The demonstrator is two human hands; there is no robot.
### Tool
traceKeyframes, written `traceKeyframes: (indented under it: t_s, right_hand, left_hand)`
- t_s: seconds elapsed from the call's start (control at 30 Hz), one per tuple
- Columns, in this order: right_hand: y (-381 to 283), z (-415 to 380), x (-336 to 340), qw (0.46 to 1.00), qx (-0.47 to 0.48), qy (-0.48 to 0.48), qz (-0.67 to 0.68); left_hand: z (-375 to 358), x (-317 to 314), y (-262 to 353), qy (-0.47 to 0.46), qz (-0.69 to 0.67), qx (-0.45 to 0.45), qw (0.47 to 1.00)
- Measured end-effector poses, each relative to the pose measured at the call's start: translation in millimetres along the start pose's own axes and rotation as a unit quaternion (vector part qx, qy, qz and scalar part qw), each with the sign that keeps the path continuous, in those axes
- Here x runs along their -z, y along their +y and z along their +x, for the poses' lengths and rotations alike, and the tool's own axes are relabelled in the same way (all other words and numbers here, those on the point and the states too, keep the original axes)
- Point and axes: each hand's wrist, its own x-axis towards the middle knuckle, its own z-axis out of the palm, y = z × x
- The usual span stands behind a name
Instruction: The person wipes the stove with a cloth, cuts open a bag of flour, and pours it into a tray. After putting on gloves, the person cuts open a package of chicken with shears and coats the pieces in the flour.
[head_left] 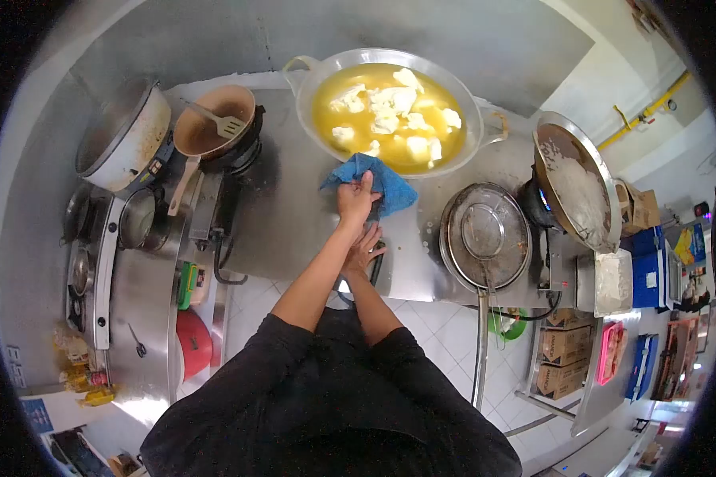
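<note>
A large metal wok (306, 111) holds yellow liquid with pale white lumps (394, 102) in it. At its front edge my left hand (357, 200) is closed on a crumpled blue cloth (386, 184), its thumb across the fabric. Just below, my right hand (363, 250) rests by the dark control part of the burner at the counter's front edge, fingers spread. The underside of the right palm is hidden.
A brown pan (208, 141) with a slotted spatula (229, 126) sits on a burner at left, beside a white pot (139, 147). Round strainers (485, 234) lie at right, near a tilted wok (569, 179) of whitish contents. Scissors (139, 347) lie lower left.
</note>
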Motion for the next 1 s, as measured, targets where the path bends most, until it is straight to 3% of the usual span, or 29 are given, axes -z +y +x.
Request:
traceKeyframes:
  t_s: [0.13,0.33,0.43,0.5,0.57,0.6,0.63,0.7,0.73,0.8,0.83,0.93,1.0]
  right_hand:
    - [10.6,14.4,-41.1,0.995,0.022,0.093,-0.012]
    - [16.0,2.9,-29.6,0.992,0.065,0.072,0.085]
    - [23.3,17.3,-61.5,0.991,0.094,0.093,0.016]
    - [22.0,13.2,-53.9,0.982,0.075,0.162,-0.065]
    - [24.6,24.4,-73.4,0.961,-0.001,0.173,-0.216]
    - [19.2,22.6,-61.4,0.985,-0.013,0.116,-0.126]
    - [23.8,26.4,-65.2,0.98,0.003,0.129,-0.151]
    - [20.5,24.4,-61.6,0.987,-0.034,0.051,-0.149]
    - [13.3,23.3,-48.2,0.994,-0.033,0.05,-0.091]
    - [-0.9,19.0,-24.5,0.998,-0.032,0.048,0.033]
    - [-2.8,18.5,-21.9,0.998,-0.032,0.043,0.037]
    - [-1.2,20.2,-25.5,0.998,-0.041,0.024,0.03]
    - [7.4,22.6,-41.8,0.998,-0.047,0.034,0.0]
  left_hand:
    - [-7.8,-12.6,-10.6,-0.014,0.011,0.014,1.0]
    - [-33.1,31.6,5.6,-0.093,0.029,0.07,0.993]
    - [-38.3,77.6,26.2,-0.124,0.066,0.122,0.983]
    - [-35.0,121.8,24.7,-0.197,0.152,0.039,0.968]
    - [-35.7,141.3,40.1,-0.131,0.254,0.187,0.94]
    - [-34.9,158.3,32.9,-0.149,0.223,0.2,0.943]
    - [-32.1,170.1,27.7,-0.167,0.19,0.211,0.944]
    - [-25.5,181.8,27.0,-0.203,0.134,0.261,0.934]
    - [-21.6,185.8,26.9,-0.219,0.107,0.285,0.927]
    - [-14.3,196.0,19.2,-0.236,0.171,0.323,0.901]
    - [-11.7,200.6,16.8,-0.244,0.205,0.34,0.885]
    - [-11.1,200.2,10.7,-0.233,0.129,0.296,0.917]
    - [-3.8,202.7,7.6,-0.263,0.126,0.301,0.908]
